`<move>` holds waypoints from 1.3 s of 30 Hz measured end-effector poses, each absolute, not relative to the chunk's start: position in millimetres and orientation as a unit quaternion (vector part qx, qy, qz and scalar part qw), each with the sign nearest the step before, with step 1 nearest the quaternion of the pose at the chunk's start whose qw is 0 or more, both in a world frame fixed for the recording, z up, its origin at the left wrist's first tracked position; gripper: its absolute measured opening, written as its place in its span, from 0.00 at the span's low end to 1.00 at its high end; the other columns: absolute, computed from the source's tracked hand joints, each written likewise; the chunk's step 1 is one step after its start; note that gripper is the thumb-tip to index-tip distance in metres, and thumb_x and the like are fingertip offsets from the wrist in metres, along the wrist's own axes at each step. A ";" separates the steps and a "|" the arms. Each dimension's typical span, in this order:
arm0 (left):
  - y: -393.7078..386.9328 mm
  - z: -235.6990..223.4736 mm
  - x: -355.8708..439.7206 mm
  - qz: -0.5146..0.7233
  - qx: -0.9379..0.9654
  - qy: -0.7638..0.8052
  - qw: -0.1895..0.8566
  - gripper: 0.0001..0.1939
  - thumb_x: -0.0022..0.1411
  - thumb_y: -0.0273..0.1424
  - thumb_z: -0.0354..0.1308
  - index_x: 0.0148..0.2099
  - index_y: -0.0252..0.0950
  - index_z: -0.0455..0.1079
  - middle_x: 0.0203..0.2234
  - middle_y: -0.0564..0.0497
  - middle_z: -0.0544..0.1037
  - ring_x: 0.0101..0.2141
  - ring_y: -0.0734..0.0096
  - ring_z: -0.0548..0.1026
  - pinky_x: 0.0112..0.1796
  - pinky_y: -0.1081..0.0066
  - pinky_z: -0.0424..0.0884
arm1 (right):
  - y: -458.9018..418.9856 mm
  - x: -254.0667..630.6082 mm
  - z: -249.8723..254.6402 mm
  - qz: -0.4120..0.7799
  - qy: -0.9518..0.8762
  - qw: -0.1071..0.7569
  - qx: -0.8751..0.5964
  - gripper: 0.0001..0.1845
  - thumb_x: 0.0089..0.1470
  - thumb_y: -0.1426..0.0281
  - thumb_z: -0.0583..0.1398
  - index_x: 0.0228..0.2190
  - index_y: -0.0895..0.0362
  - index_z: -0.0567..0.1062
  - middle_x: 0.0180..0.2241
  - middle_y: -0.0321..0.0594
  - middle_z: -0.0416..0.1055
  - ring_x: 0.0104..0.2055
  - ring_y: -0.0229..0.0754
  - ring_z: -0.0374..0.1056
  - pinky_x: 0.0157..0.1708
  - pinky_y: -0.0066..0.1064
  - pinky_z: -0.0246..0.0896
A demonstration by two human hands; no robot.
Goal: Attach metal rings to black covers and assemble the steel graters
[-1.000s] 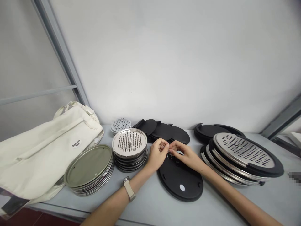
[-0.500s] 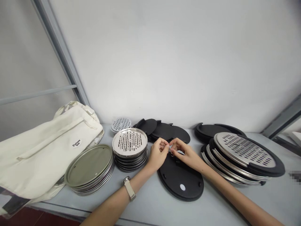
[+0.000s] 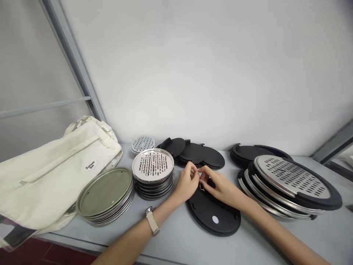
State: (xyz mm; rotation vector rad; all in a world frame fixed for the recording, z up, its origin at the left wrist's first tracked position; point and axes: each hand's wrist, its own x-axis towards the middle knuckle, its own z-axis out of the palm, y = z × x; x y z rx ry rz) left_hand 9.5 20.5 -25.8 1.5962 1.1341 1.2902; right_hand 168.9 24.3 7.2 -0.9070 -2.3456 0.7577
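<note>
My left hand (image 3: 189,181) and my right hand (image 3: 215,182) meet fingertip to fingertip, both closed in a pinch. Just under the fingertips a small shiny metal ring (image 3: 202,187) shows; the part between the fingers is mostly hidden. Below them lies a round black plate (image 3: 209,217) with small raised pegs and a white round sticker, its far edge covered by my hands. To the left of my left hand stands a stack of round metal grater discs (image 3: 153,167) with black pieces underneath.
An olive-green lid stack (image 3: 106,191) and a cream bag (image 3: 57,173) are on the left. Black round plates (image 3: 212,156) lie along the wall (image 3: 193,73). At right rises a tilted stack of large slotted metal discs (image 3: 295,175) in black holders, with more black holders (image 3: 250,152) behind.
The view has shifted slightly. Both hands stay together above the black plate, with fingertips closer, and the ring now hangs a little lower beneath them.
</note>
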 end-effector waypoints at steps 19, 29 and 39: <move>19.9 -21.0 9.4 0.507 0.645 0.455 0.345 0.04 0.60 0.23 0.51 0.34 0.37 0.60 0.26 0.55 0.69 0.27 0.75 0.71 0.30 0.76 0.67 | 37.3 174.5 -4.9 0.250 -0.857 0.285 -0.351 0.08 0.58 0.64 0.56 0.39 0.53 0.66 0.35 0.40 0.69 0.40 0.45 0.64 0.44 0.40 0.60; 24.2 -23.4 6.8 0.535 0.634 0.463 0.313 0.04 0.60 0.24 0.51 0.34 0.37 0.60 0.26 0.55 0.68 0.27 0.76 0.69 0.30 0.76 0.65 | 40.6 177.6 -4.1 0.240 -0.868 0.228 -0.369 0.15 0.52 0.53 0.62 0.29 0.52 0.75 0.35 0.41 0.67 0.43 0.48 0.60 0.48 0.45 0.55; 22.2 -22.6 6.7 0.523 0.648 0.477 0.280 0.03 0.62 0.25 0.50 0.35 0.38 0.60 0.29 0.53 0.69 0.32 0.72 0.70 0.35 0.72 0.66 | 51.7 182.5 1.4 0.375 -0.772 0.356 -0.370 0.15 0.55 0.55 0.59 0.30 0.54 0.70 0.30 0.37 0.66 0.36 0.42 0.63 0.42 0.37 0.59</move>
